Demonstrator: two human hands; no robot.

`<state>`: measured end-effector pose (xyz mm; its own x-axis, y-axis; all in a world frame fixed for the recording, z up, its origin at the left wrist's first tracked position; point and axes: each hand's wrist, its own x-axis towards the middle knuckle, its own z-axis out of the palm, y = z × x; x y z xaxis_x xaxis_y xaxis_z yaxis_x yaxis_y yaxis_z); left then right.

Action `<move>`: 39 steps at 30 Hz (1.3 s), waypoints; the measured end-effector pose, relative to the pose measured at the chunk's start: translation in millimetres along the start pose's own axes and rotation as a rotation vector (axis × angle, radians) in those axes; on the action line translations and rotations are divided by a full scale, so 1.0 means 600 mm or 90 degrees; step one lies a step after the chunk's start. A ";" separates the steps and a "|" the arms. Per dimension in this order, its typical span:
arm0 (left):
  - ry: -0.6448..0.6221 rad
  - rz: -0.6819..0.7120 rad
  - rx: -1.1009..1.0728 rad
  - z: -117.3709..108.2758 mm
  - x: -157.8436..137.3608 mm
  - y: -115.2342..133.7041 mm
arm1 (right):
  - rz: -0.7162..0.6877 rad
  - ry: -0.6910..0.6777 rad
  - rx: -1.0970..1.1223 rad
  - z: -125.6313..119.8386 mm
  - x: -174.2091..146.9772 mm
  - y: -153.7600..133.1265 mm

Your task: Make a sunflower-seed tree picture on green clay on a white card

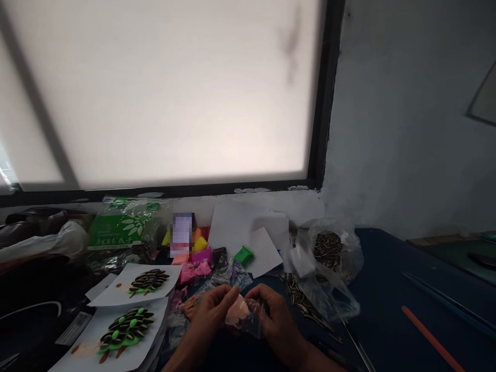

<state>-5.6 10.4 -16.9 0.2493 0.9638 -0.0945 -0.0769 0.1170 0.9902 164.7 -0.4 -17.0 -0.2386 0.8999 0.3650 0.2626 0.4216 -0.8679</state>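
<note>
Between both hands is a lump of pale peach modelling clay point(237, 308) in a clear plastic bag point(256, 324). My left hand point(212, 311) pinches the bag's left side, thumb against fingers. My right hand point(276, 316) grips the right side with bent fingers. Just beyond lie crumpled clear wrappers point(220, 279) and a green clay pack point(244, 256). To the left, white cards carry hedgehog figures made of sunflower seeds and clay, one card point(129, 330) nearer and another point(147, 283) behind it.
Pink clay point(194, 270) and other coloured packs lie behind my left hand. Loose sunflower seeds point(304, 305) and an open bag of seeds point(328, 250) are at the right. An orange stick point(430, 337) lies on the dark blue table point(383, 289). A green seed packet point(120, 225) stands back left.
</note>
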 end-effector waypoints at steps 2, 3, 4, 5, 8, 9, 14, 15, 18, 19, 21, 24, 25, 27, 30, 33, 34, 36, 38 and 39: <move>0.017 0.000 -0.010 -0.001 0.000 0.004 | 0.009 -0.003 0.010 0.000 0.000 -0.001; 0.042 0.004 -0.018 -0.002 0.000 0.006 | 0.013 -0.005 0.017 0.000 0.000 0.000; 0.072 0.008 -0.028 -0.003 0.000 0.008 | 0.019 -0.004 0.023 0.001 0.000 0.001; 0.102 0.014 -0.039 -0.004 0.000 0.009 | 0.027 -0.004 0.031 0.002 0.001 0.003; 0.164 0.030 -0.066 -0.006 0.001 0.009 | 0.065 0.000 0.065 0.005 0.003 0.009; 0.176 0.034 -0.070 -0.006 0.001 0.008 | 0.077 0.000 0.081 0.005 0.004 0.009; 0.186 0.059 -0.051 -0.007 0.003 0.001 | 0.106 -0.005 0.141 0.003 0.005 0.000; 0.183 0.065 -0.046 -0.007 0.004 0.000 | 0.105 -0.010 0.131 0.003 0.005 -0.002; 0.177 0.060 -0.024 -0.006 0.006 0.000 | 0.109 0.007 0.102 0.004 0.007 -0.002; 0.186 0.058 -0.010 -0.007 0.006 -0.001 | 0.113 0.022 0.104 0.004 0.008 0.000; 0.226 0.079 0.065 -0.008 0.007 -0.003 | 0.125 0.049 0.122 0.002 0.013 0.007; 0.279 0.217 0.330 -0.010 0.007 -0.014 | 0.140 0.084 0.146 -0.002 0.021 0.020; 0.279 0.274 0.439 -0.008 0.007 -0.019 | 0.146 0.096 0.153 -0.003 0.023 0.024; 0.223 0.343 0.614 -0.002 0.007 -0.030 | 0.153 0.113 0.166 -0.004 0.027 0.030; 0.168 0.314 0.764 0.011 0.007 -0.040 | 0.148 0.121 0.173 -0.004 0.029 0.031; 0.130 0.265 0.816 0.021 0.005 -0.038 | 0.139 0.112 0.164 -0.006 0.031 0.025; 0.128 0.254 0.824 0.022 0.004 -0.037 | 0.136 0.108 0.158 -0.006 0.033 0.023; 0.130 0.238 0.837 0.023 0.003 -0.034 | 0.128 0.100 0.140 -0.007 0.038 0.019; 0.129 0.227 0.841 0.021 0.002 -0.031 | 0.119 0.093 0.115 -0.005 0.047 0.016; 0.128 0.226 0.841 0.020 0.001 -0.030 | 0.116 0.089 0.101 -0.003 0.052 0.016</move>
<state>7.4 6.2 -33.5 0.2585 0.9246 0.2797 0.8847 -0.3429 0.3157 161.6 31.9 -13.1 -0.0672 0.9705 0.2315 0.1373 0.2388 -0.9613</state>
